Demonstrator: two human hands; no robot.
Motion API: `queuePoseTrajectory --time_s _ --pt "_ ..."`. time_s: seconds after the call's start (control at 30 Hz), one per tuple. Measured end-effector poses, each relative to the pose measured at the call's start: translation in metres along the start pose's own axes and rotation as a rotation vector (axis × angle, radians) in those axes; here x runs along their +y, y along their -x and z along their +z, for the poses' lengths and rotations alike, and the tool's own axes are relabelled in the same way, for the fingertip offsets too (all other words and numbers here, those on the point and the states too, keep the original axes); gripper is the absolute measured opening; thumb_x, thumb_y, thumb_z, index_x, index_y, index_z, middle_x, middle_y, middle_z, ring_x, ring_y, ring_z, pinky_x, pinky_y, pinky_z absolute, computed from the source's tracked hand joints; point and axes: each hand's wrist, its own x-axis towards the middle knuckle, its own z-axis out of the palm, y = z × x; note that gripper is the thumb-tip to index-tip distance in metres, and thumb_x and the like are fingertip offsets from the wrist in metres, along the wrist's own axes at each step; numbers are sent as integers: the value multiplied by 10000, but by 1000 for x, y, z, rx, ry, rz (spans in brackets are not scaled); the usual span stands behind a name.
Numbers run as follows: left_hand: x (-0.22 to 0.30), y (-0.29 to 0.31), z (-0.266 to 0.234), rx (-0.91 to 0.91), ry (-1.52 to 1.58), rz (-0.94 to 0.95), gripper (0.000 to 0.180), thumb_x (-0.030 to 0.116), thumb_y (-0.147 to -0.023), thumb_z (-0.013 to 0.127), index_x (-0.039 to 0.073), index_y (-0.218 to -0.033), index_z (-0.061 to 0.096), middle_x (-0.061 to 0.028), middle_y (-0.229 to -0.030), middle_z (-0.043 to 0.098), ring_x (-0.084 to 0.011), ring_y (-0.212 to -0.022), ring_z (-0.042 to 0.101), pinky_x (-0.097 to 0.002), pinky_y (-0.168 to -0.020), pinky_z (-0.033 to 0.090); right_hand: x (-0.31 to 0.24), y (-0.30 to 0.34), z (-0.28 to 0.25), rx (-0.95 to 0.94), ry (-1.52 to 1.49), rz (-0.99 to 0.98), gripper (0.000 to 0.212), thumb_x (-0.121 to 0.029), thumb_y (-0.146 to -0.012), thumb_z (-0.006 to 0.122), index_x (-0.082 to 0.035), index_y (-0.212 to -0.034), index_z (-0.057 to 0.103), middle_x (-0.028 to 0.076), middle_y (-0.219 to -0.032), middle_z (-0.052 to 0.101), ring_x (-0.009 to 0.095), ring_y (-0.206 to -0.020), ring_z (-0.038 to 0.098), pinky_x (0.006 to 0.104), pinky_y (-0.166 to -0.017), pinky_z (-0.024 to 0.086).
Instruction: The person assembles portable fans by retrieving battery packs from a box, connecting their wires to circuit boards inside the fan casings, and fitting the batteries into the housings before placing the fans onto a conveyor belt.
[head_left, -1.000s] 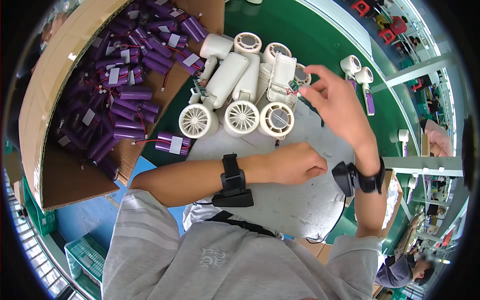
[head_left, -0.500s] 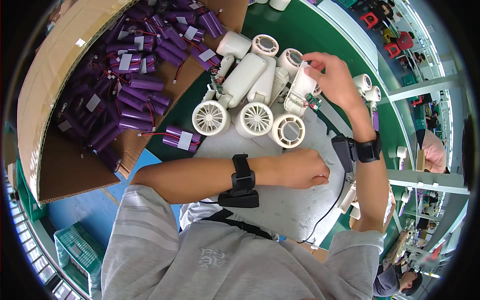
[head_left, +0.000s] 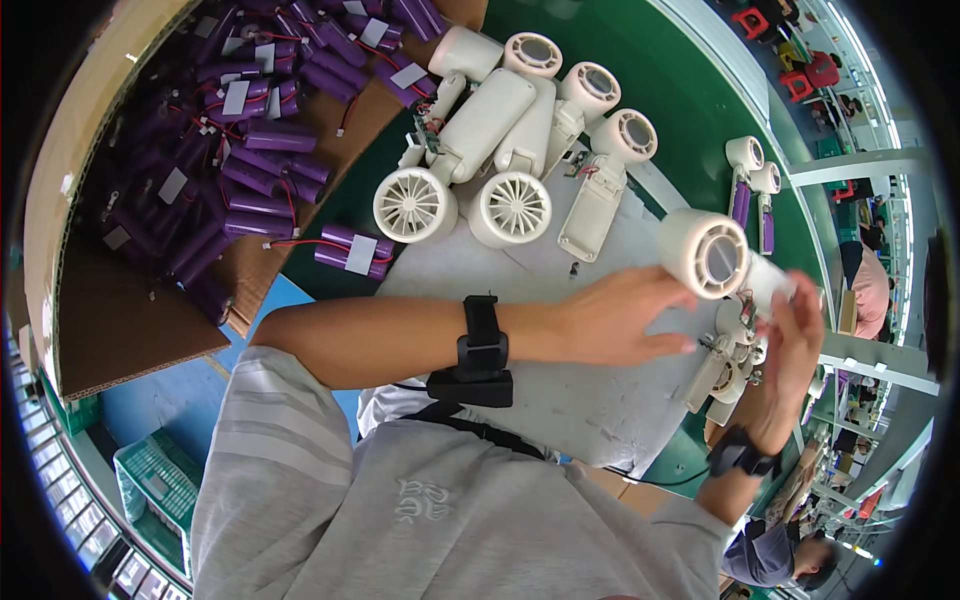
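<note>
White fan [head_left: 700, 250], between two and three o'clock from centre; its handle is grasped by the right hand [head_left: 797, 348]. Toward the fan's half-past-seven, the left hand [head_left: 628, 320] is spread, gripping nothing; cupping the head would probably steady it. Purple battery packs [head_left: 262, 200]: ten o'clock.

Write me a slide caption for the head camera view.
The right hand holds a white fan unit, the left hand open near it; purple cells lie in a cardboard box.
</note>
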Motion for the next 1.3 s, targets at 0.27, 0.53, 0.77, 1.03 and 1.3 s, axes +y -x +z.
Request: queuePoseTrajectory --time_s 0.27,0.53,0.77,1.03,1.3 --pt "-32 -6 19 145 -179 175 446 170 -768 724 30 -1155 554 -164 -1000 570 -333 -881 597 -410 -753 500 59 92 42 -185 125 252 194 -2 -898 563 -61 -1042 447 69 -840 632 114 -623 611 217 -527 466" --pt "-31 12 9 -178 -264 9 348 77 -722 711 32 -1053 612 -162 -998 588 -366 -963 585 -433 -813 480 32 103 70 -525 375 264 170 4 -866 603 -44 -983 488 16 -703 592 82 -614 572 205 -543 435" --pt "-16 32 -4 -144 -136 79 256 112 -715 714 32 -942 629 -158 -943 615 -344 -939 589 -415 -830 475 -57 85 116 -694 479 -166 222 -1 -770 709 -16 -938 564 66 -754 611 129 -656 589 251 -580 439" --pt "-8 105 -34 112 1120 -311 219 160 -724 720 17 -876 652 -152 -883 668 -298 -882 629 -372 -783 501 -112 81 273 -1117 571 -864 229 -99 -784 691 7 -972 618 137 -900 631 318 -819 629 386 -698 497" --pt "17 166 -119 122 770 -240 222 161 -728 718 15 -883 657 -150 -870 674 -284 -862 638 -363 -767 506 -125 81 388 -1215 921 -1114 172 -71 -774 640 16 -922 629 161 -819 649 306 -786 659 418 -699 532"
